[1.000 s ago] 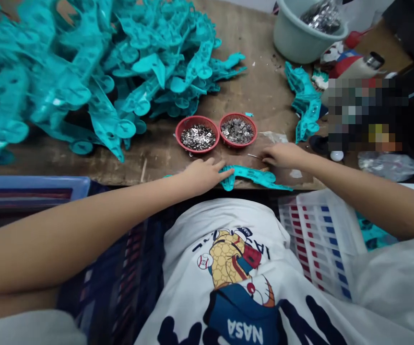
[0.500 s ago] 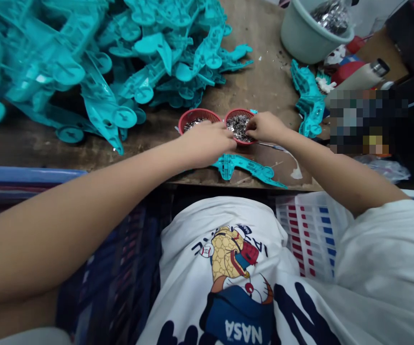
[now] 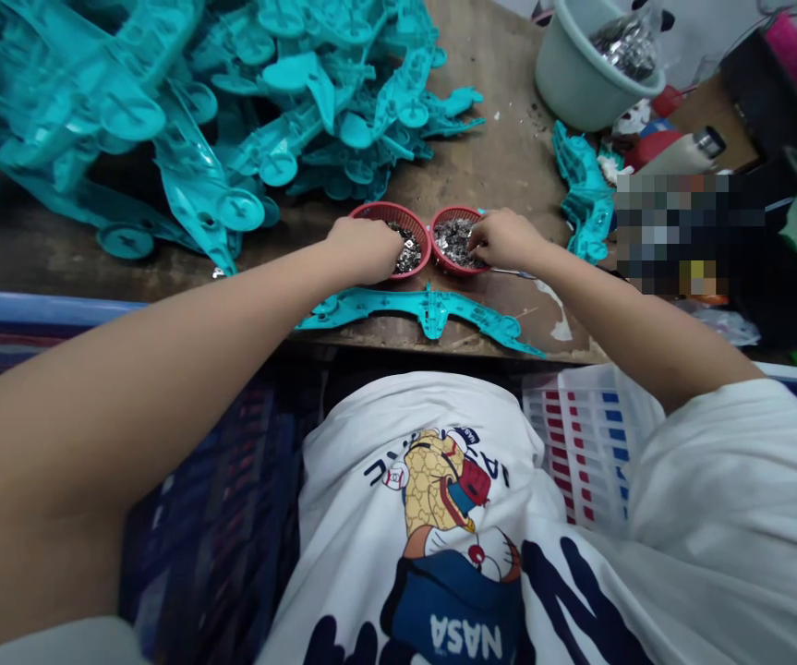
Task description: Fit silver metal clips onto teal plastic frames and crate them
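Over the left red basket, my left hand reaches in with bent, closed fingers among small shiny metal pieces; its fingertips are hidden. My right hand dips curled, closed fingers into the right red basket, at the right side of its small silvery metal pieces. What either hand pinches, if anything, cannot be made out. A long teal plastic part, curved like a bow, lies flat on the table in front of both baskets, untouched by the hands.
Teal plastic parts are heaped at the back left of the wooden table. More teal parts lie at the right. Behind them stands a pale bucket holding a bag of metal pieces. A white crate sits below the table edge.
My left hand has moved left, from between the baskets into the left one, uncovering more of the teal part. My right hand stays at the right basket. The view has shifted slightly.
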Demonstrator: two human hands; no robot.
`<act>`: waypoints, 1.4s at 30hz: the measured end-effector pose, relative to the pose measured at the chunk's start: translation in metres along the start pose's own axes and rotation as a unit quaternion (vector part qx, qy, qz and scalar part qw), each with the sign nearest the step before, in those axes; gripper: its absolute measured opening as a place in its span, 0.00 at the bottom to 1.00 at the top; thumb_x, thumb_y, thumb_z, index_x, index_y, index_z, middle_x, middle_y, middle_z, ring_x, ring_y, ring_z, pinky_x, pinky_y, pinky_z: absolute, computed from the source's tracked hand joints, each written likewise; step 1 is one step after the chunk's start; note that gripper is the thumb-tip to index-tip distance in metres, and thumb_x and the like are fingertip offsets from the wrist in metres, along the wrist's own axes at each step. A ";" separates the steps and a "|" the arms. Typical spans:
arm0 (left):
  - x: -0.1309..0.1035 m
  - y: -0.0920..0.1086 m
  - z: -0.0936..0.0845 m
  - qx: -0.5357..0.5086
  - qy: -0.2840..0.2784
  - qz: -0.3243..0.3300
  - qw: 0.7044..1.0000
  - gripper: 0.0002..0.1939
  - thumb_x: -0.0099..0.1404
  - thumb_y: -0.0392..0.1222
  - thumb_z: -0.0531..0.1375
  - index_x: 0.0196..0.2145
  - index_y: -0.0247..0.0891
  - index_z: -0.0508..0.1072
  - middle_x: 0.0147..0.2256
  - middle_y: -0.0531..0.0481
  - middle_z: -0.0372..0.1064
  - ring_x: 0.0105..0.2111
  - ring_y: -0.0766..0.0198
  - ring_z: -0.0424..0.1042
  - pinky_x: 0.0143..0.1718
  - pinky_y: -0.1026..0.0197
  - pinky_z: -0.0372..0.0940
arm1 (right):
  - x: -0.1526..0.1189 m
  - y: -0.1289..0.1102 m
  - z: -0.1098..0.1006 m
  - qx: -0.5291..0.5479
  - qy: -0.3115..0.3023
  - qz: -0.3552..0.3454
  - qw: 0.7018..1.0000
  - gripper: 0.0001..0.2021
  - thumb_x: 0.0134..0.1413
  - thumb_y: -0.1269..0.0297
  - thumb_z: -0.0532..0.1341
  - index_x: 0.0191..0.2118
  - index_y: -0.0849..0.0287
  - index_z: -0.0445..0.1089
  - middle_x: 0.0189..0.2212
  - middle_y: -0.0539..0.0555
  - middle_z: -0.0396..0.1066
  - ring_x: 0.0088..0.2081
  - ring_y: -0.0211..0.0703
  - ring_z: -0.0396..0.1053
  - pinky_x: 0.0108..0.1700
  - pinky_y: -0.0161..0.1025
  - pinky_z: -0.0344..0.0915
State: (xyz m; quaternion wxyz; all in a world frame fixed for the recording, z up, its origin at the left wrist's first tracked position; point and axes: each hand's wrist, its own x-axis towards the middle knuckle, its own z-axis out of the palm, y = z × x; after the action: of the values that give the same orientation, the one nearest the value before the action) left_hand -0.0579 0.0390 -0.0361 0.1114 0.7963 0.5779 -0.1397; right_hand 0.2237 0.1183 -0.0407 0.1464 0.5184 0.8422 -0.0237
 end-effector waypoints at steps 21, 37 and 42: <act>0.003 -0.006 -0.001 -0.005 0.099 0.001 0.995 0.20 0.82 0.37 0.60 0.57 0.39 0.93 0.57 0.31 0.88 0.62 0.31 0.86 0.62 0.40 0.79 | -0.022 0.027 0.012 0.245 0.179 0.003 0.953 0.09 0.66 0.55 0.79 0.46 0.54 0.90 0.44 0.63 0.90 0.51 0.68 0.87 0.65 0.64 0.87; -0.012 0.003 -0.010 -0.013 0.060 -0.009 0.998 0.19 0.85 0.38 0.61 0.57 0.40 0.93 0.62 0.33 0.87 0.65 0.34 0.82 0.68 0.38 0.75 | -0.085 0.037 0.021 0.351 0.080 -0.043 0.932 0.21 0.71 0.41 0.80 0.55 0.51 0.96 0.40 0.58 0.90 0.47 0.65 0.88 0.59 0.60 0.86; -0.017 0.004 -0.017 -0.014 0.051 -0.028 0.998 0.24 0.92 0.41 0.57 0.71 0.37 0.89 0.71 0.34 0.83 0.66 0.37 0.78 0.73 0.32 0.75 | -0.100 0.042 0.023 0.289 0.021 -0.002 0.957 0.20 0.65 0.46 0.84 0.54 0.52 0.96 0.41 0.58 0.90 0.51 0.67 0.89 0.61 0.58 0.84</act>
State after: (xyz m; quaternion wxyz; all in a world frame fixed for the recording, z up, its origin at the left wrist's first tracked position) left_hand -0.0576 0.0287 -0.0138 0.0890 0.7845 0.6065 -0.0934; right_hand 0.3081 0.0471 -0.0310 -0.0273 0.5375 0.8032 -0.2554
